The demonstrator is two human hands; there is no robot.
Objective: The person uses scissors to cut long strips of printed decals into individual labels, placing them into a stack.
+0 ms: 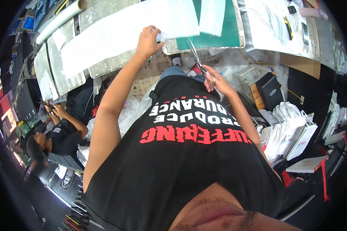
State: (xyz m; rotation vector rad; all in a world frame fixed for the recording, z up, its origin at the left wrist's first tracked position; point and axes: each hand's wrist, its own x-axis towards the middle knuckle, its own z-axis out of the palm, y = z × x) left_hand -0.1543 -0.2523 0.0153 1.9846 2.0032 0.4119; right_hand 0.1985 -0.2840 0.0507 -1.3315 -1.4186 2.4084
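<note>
A long white sheet [112, 36] stretches across the worktable, its right end lying over a green cutting mat [230, 30]. My left hand [147, 42] is at the sheet's near edge, with fingers bent and closed on its corner. In my right hand [215, 80] is a pair of metal scissors [196, 56], held by the handles in front of my body. The blades point away from me, their tips over the mat's near edge. Beyond the tips, a narrower white strip [213, 17] lies on the mat, apart from the long sheet by a thin green gap.
A white roll [61, 21] lies at the far left of the table. A yellow-and-black cutter [288, 27] rests on white material at the right. Below stand a black box [269, 90] and stacked white bags [283, 134]. A co-worker [59, 131] sits at the left, hands raised.
</note>
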